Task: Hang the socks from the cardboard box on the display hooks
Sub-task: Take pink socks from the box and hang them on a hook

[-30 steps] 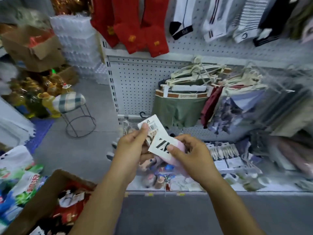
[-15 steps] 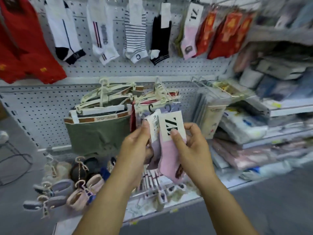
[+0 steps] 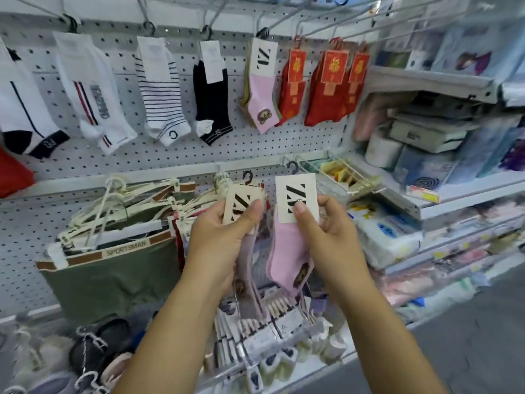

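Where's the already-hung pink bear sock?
Head view, upper centre: the pink bear sock hangs from a pegboard hook between the black sock and the red socks.

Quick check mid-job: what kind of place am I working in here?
Most likely a small general shop's clothing aisle: carded socks hang from hooks on a white pegboard, and shelves on the right hold packaged goods.

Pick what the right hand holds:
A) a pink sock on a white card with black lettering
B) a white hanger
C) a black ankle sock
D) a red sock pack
A: the right hand pinches the card of a pink sock, its thumb on the lettering.
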`<state>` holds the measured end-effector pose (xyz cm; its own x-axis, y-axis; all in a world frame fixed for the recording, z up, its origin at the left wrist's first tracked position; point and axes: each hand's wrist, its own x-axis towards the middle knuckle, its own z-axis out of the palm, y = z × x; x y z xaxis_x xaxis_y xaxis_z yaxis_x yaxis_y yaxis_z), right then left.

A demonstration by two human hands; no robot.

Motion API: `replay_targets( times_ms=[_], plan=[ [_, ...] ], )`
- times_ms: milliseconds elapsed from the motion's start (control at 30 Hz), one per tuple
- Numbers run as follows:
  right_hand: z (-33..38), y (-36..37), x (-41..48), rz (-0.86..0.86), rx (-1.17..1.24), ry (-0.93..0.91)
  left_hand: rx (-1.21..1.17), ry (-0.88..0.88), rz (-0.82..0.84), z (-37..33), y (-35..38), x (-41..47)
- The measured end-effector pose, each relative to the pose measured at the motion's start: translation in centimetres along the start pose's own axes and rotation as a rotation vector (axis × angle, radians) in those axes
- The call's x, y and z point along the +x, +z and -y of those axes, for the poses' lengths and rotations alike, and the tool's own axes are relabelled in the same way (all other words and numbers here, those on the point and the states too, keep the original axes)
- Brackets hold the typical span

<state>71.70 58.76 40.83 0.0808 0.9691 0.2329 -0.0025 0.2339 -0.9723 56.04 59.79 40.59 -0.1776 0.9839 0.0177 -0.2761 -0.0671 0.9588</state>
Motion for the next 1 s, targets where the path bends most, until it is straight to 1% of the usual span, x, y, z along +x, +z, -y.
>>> replay_targets(
  times_ms=[100, 200, 433, 533, 667, 767, 867, 1000],
  plan=[
    [0.5, -0.8, 3.1, -0.005, -0.006, -0.008, -0.020, 0.040, -0.071, -0.8, 1.0, 3.2],
    [1.1, -1.4, 5.9, 0.006, -0.025, -0.027, 0.024, 0.101, -0.097, -1.7, 1.9, 5.9],
    [1.8, -0.6, 12.0, -0.051, -0.044, -0.109, 0.281, 0.308, -0.105, -4.5, 3.3, 11.2],
    [1.7, -0.3, 15.1, -0.078, -0.082, -0.132, 0.341, 0.352, -0.121, -6.0, 3.8, 13.1],
    [3.0, 0.0, 19.9, -0.099, -0.076, -0.204, 0.353, 0.386, -0.145, -7.4, 4.0, 15.3],
    [4.7, 1.1, 24.0, -0.122, -0.088, -0.295, 0.352, 0.417, -0.178, -8.0, 4.2, 16.7],
    [5.7, 2.3, 27.9, -0.108, -0.072, -0.344, 0.332, 0.446, -0.233, -8.4, 4.6, 17.4],
    [6.6, 3.6, 31.8, -0.060, -0.050, -0.370, 0.306, 0.472, -0.228, -8.6, 5.2, 17.9]
  ],
)
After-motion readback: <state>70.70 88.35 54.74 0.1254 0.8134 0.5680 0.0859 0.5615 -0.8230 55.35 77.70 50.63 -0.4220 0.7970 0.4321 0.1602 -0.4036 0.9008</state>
